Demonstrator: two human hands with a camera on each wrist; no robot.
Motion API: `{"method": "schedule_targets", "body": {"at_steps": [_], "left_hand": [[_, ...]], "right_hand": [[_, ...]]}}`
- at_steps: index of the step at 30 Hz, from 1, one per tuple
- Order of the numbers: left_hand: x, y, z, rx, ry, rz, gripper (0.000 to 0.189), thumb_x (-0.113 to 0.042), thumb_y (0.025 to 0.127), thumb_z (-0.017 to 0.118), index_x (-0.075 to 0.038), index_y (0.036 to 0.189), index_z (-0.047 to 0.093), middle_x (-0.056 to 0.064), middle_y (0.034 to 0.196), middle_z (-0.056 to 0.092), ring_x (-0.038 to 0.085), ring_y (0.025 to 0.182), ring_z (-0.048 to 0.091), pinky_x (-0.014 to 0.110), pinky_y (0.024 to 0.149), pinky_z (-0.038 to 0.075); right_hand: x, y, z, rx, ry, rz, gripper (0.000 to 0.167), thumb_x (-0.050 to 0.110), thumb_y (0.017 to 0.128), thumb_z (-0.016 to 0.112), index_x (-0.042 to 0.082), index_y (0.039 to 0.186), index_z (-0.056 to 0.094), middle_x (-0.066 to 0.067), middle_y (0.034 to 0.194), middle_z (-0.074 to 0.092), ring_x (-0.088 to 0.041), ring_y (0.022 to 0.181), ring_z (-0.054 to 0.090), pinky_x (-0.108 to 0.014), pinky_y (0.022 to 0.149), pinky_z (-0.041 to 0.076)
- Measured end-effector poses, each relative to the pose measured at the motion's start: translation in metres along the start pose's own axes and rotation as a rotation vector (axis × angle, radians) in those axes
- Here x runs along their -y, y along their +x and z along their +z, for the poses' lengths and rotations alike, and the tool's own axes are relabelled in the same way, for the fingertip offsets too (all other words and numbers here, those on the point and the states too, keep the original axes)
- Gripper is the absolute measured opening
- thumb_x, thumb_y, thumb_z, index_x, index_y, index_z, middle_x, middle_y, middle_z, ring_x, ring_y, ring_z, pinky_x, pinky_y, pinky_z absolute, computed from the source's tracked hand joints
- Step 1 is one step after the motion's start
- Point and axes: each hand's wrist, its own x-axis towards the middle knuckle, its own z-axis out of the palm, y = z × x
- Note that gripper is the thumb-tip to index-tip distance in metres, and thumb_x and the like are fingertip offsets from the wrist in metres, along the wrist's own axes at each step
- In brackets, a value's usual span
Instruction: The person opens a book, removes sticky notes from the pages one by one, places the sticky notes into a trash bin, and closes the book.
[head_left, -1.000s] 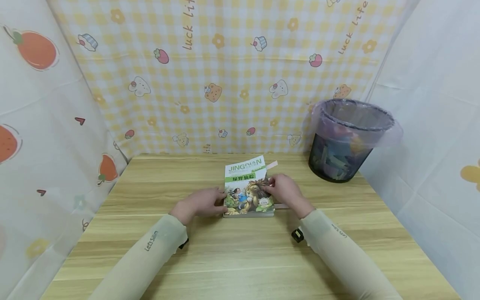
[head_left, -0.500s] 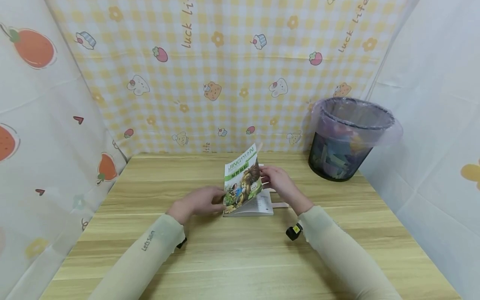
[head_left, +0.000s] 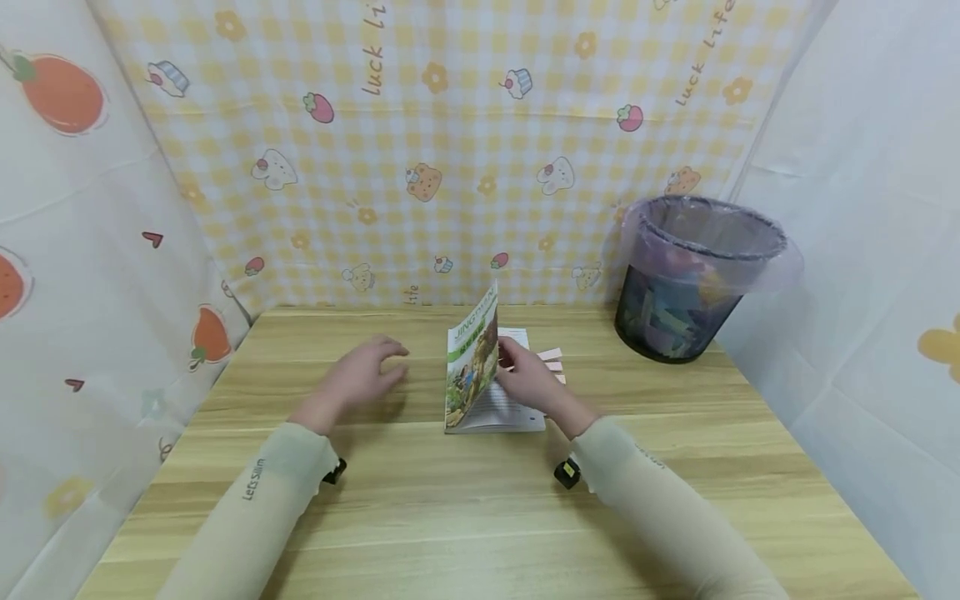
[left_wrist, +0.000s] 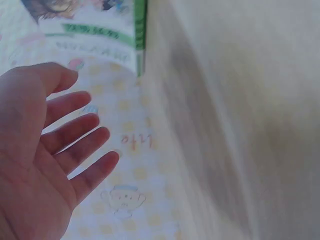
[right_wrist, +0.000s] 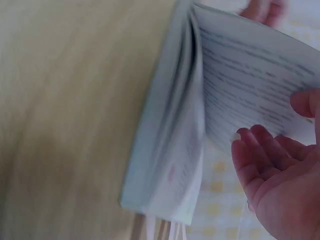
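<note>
A paperback book (head_left: 471, 371) lies mid-table, its illustrated front cover raised steeply from the left spine, with printed pages (right_wrist: 245, 75) showing inside. My right hand (head_left: 528, 377) is on the inner side of the raised part; in the right wrist view its thumb and loosely bent fingers (right_wrist: 260, 155) are against the lifted page, not wrapped round it. My left hand (head_left: 347, 382) hovers over the wood left of the book, apart from it, fingers spread in the left wrist view. Pale pink strips (head_left: 551, 355) stick out from the book's right side.
A dark wastebasket (head_left: 663, 321) with a purple liner and things inside stands at the back right of the wooden table (head_left: 450, 517). Behind the table hangs a yellow checked cloth (head_left: 487, 133), with white curtains (head_left: 862, 292) at the sides.
The cover has swung up from nearly flat to steep, my right hand moving left with it and showing the pages. My left hand has come off the book's left edge and moved left.
</note>
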Motion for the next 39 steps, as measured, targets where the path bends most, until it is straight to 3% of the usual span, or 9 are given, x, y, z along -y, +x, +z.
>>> {"method": "schedule_targets", "body": {"at_steps": [6, 10, 16, 22, 25, 30, 36, 39], "left_hand": [[0.001, -0.004, -0.024, -0.151, -0.078, -0.058, 0.042, -0.027, 0.113, 0.057, -0.005, 0.148, 0.067, 0.022, 0.159, 0.059, 0.049, 0.141, 0.061, 0.067, 0.116, 0.051], [0.002, -0.003, -0.036, -0.266, -0.129, -0.069, 0.041, -0.024, 0.113, 0.055, -0.004, 0.147, 0.067, 0.022, 0.157, 0.060, 0.046, 0.136, 0.063, 0.064, 0.111, 0.055], [-0.003, -0.003, -0.047, -0.404, -0.184, 0.004, 0.036, -0.016, 0.111, 0.058, -0.002, 0.143, 0.069, 0.021, 0.147, 0.066, 0.042, 0.134, 0.064, 0.061, 0.105, 0.058], [-0.029, -0.003, -0.060, -0.497, -0.196, 0.092, 0.032, -0.014, 0.111, 0.059, -0.003, 0.137, 0.073, 0.018, 0.141, 0.069, 0.039, 0.131, 0.066, 0.059, 0.100, 0.061], [-0.046, -0.005, -0.064, -0.487, -0.195, 0.132, 0.031, -0.012, 0.109, 0.060, -0.002, 0.135, 0.074, 0.020, 0.140, 0.071, 0.040, 0.130, 0.065, 0.060, 0.101, 0.061], [-0.064, -0.003, -0.061, -0.398, -0.135, 0.175, 0.033, -0.011, 0.107, 0.066, -0.001, 0.137, 0.073, 0.020, 0.141, 0.070, 0.040, 0.131, 0.065, 0.060, 0.108, 0.058], [-0.071, 0.004, -0.058, -0.313, -0.077, 0.201, 0.032, -0.014, 0.107, 0.067, -0.002, 0.135, 0.074, 0.017, 0.142, 0.070, 0.039, 0.137, 0.063, 0.058, 0.116, 0.053], [-0.073, 0.007, -0.056, -0.216, -0.021, 0.178, 0.034, -0.020, 0.108, 0.066, -0.004, 0.138, 0.073, 0.017, 0.144, 0.070, 0.040, 0.137, 0.064, 0.060, 0.116, 0.053]], "right_hand": [[-0.007, 0.000, 0.020, 0.065, -0.149, -0.147, 0.051, 0.027, 0.108, 0.065, 0.007, 0.154, 0.055, -0.021, 0.155, 0.062, -0.038, 0.148, 0.058, -0.055, 0.125, 0.047], [-0.011, -0.001, 0.026, 0.090, -0.223, -0.192, 0.059, 0.030, 0.107, 0.067, 0.010, 0.160, 0.049, -0.022, 0.162, 0.056, -0.041, 0.154, 0.051, -0.056, 0.130, 0.040], [-0.009, -0.006, 0.031, 0.154, -0.330, -0.123, 0.076, 0.044, 0.109, 0.061, 0.020, 0.174, 0.031, -0.022, 0.162, 0.058, -0.042, 0.152, 0.055, -0.056, 0.128, 0.044], [-0.002, -0.007, 0.033, 0.175, -0.426, -0.083, 0.079, 0.053, 0.109, 0.060, 0.027, 0.176, 0.026, -0.027, 0.152, 0.062, -0.045, 0.131, 0.068, -0.058, 0.114, 0.055], [0.001, -0.006, 0.035, 0.186, -0.470, -0.080, 0.076, 0.054, 0.109, 0.060, 0.031, 0.175, 0.030, -0.025, 0.146, 0.063, -0.040, 0.113, 0.073, -0.056, 0.104, 0.059], [0.006, -0.005, 0.038, 0.221, -0.547, -0.053, 0.073, 0.059, 0.109, 0.058, 0.036, 0.174, 0.033, -0.021, 0.140, 0.063, -0.026, 0.089, 0.066, -0.047, 0.089, 0.061], [0.015, -0.004, 0.041, 0.211, -0.613, -0.046, 0.072, 0.060, 0.107, 0.061, 0.038, 0.172, 0.038, -0.019, 0.131, 0.063, -0.024, 0.079, 0.062, -0.044, 0.080, 0.059], [0.019, -0.004, 0.044, 0.222, -0.635, -0.031, 0.072, 0.061, 0.107, 0.059, 0.039, 0.172, 0.037, -0.021, 0.132, 0.061, -0.025, 0.079, 0.062, -0.044, 0.080, 0.059]]}}
